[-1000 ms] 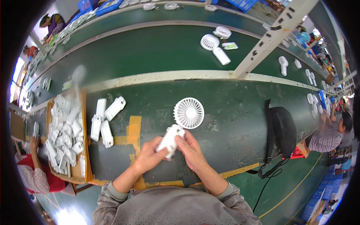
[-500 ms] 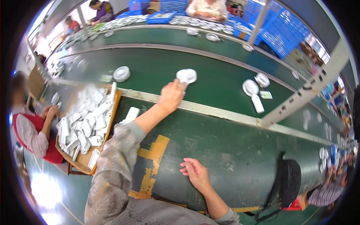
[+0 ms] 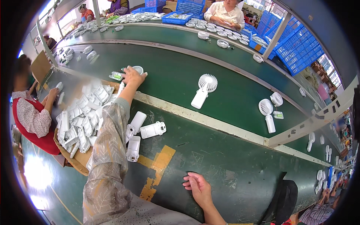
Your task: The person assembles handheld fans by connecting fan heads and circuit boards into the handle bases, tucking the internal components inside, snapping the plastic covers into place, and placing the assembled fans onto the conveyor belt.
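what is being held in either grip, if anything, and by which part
The left grip partly hides a white fan head; whether the fan head is held, and where, cannot be told. The right grip holds nothing.

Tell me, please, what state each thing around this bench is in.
Left hand: at the fan head, grip unclear
Fan head: partly covered
Right hand: empty, loosely curled
Handheld fan: lying flat, head and handle together
Cardboard box: open, heaped with white parts
Casings on bench: loose, clustered
Yellow tape: stuck down, ragged
Black bag: lying down
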Action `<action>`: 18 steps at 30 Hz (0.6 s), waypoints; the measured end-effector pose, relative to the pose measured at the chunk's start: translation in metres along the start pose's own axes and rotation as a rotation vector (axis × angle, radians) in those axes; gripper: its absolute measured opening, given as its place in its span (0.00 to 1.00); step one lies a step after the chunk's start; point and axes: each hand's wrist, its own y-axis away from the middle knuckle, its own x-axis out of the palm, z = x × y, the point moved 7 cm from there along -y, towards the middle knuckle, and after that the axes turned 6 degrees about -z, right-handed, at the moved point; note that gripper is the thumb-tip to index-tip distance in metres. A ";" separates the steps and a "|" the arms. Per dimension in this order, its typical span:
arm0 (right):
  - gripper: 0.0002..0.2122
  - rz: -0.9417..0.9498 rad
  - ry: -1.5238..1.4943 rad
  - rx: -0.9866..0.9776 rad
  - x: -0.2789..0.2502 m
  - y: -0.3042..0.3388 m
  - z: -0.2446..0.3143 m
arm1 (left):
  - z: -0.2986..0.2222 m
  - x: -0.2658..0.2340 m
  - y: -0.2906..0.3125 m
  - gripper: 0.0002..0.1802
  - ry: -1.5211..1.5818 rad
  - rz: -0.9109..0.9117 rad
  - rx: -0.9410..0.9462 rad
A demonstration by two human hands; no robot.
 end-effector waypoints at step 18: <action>0.10 -0.100 -0.113 -0.080 -0.019 0.005 0.008 | -0.014 -0.127 0.257 0.44 0.599 0.416 1.099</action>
